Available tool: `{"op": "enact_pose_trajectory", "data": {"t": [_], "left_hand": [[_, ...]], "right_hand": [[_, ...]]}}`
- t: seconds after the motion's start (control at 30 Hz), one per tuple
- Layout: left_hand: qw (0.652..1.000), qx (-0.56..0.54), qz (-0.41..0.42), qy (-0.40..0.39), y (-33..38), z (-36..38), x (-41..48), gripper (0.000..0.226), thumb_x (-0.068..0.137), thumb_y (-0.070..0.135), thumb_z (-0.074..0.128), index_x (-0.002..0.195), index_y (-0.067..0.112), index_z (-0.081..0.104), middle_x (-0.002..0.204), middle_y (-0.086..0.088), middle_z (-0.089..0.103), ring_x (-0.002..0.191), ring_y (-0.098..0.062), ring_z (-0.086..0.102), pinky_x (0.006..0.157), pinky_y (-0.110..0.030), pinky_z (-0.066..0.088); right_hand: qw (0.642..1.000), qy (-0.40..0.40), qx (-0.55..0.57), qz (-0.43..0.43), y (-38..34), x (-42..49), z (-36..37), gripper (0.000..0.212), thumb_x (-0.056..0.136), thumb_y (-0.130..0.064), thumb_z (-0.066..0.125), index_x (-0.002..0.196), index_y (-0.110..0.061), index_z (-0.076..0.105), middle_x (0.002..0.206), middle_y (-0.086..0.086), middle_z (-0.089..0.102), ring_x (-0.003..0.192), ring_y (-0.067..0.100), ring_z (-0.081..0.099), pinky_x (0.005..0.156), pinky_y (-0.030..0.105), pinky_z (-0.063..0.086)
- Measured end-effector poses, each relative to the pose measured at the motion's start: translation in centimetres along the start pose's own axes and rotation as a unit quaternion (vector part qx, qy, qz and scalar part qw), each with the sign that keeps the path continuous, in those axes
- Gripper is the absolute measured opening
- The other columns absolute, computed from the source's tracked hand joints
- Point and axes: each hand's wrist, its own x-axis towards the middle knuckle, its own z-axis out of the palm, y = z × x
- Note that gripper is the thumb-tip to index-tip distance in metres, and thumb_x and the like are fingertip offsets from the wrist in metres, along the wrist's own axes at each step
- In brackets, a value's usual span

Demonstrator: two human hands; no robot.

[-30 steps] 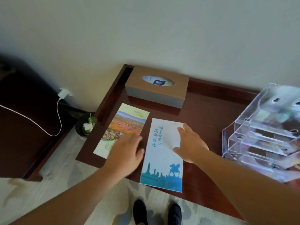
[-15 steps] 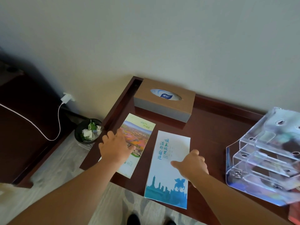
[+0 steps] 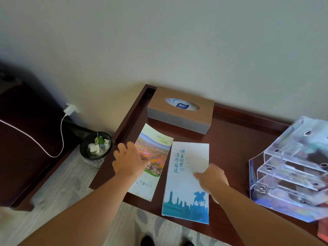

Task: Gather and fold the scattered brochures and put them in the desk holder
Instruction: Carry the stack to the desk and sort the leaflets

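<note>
Two brochures lie side by side, nearly touching, on the dark reddish wooden tabletop (image 3: 232, 150): a long white brochure with blue script, a blue skyline and a horseman (image 3: 184, 189), and to its left a brochure printed with a colourful landscape (image 3: 156, 153). Their near ends reach the tabletop's front edge.

We see the left hand (image 3: 129, 161) over the landscape brochure's left long edge, fingers curled at that edge and thumb across the print, gripping it. The right hand (image 3: 213, 180) covers the white brochure's right edge with its thumb on the paper. Its other fingers are tucked out of sight, so we cannot tell whether it pinches the sheet or only presses it.

The clear acrylic tiered desk holder (image 3: 292, 176) stands to the right, apart from both sheets. A brown cardboard tissue box (image 3: 179, 112) sits at the back by the wall. On the floor to the left stand a black mesh waste bin (image 3: 95, 148) and a white charger with its cable (image 3: 71, 109).

We judge the gathering step to be in hand, with folding and filing not yet done. The next move calls for lifting each thin sheet by its edge without creasing it, bringing the two together, then creasing them squarely so they fit a tier.
</note>
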Motion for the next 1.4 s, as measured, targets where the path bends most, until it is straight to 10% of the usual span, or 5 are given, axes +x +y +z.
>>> {"op": "enact_pose_trajectory", "data": {"t": [0.53,0.77,1.03,1.17,1.4], "left_hand": [[0.962,-0.269,-0.022,-0.049,0.1,-0.9,0.4,0.056,0.092,0.006,0.045,0.143,0.024,0.029,0.096,-0.005,0.062,0.060,-0.022,0.060,0.045,-0.031,0.042],[0.851,-0.516,-0.046,-0.089,1.4,-2.7,-0.7,0.028,0.101,0.014,0.048,0.122,0.029,0.056,0.115,-0.003,0.065,0.097,-0.033,0.066,0.091,-0.058,0.052],[0.919,-0.367,0.014,-0.142,5.2,2.2,-5.8,0.023,0.100,0.026,0.044,0.122,0.030,0.049,0.092,0.003,0.067,0.056,-0.009,0.057,0.046,-0.025,0.041],[0.966,-0.227,0.080,-0.093,5.4,2.3,-5.9,0.042,0.096,0.030,0.052,0.137,0.022,0.044,0.121,-0.005,0.056,0.097,-0.018,0.060,0.075,-0.034,0.053],[0.875,-0.460,0.019,-0.149,7.0,-2.2,-4.6,0.020,0.096,0.014,0.049,0.104,0.025,0.063,0.103,-0.003,0.069,0.097,-0.031,0.067,0.083,-0.051,0.055]], "right_hand": [[0.989,-0.044,0.137,0.031,-0.6,-0.5,-1.5,0.009,0.100,-0.013,0.048,0.109,-0.016,0.050,0.108,0.005,0.060,0.096,0.024,0.062,0.070,0.026,0.054],[0.969,-0.051,0.229,0.080,-1.0,-0.6,-2.0,0.017,0.101,-0.013,0.038,0.101,-0.005,0.054,0.104,0.012,0.058,0.094,0.030,0.057,0.070,0.033,0.046],[0.942,-0.101,0.313,0.060,-1.6,-1.4,-1.3,0.013,0.098,-0.022,0.052,0.104,-0.014,0.059,0.093,0.012,0.074,0.079,0.028,0.075,0.079,0.050,0.060],[0.951,-0.092,0.294,0.035,-1.4,-1.9,-1.7,0.031,0.096,-0.005,0.038,0.101,-0.025,0.062,0.100,0.010,0.072,0.092,0.034,0.071,0.083,0.059,0.056],[0.936,-0.060,0.327,-0.119,-2.8,-3.0,-3.3,0.022,0.099,-0.013,0.050,0.102,-0.030,0.064,0.097,-0.002,0.074,0.089,0.023,0.069,0.080,0.040,0.055]]}}
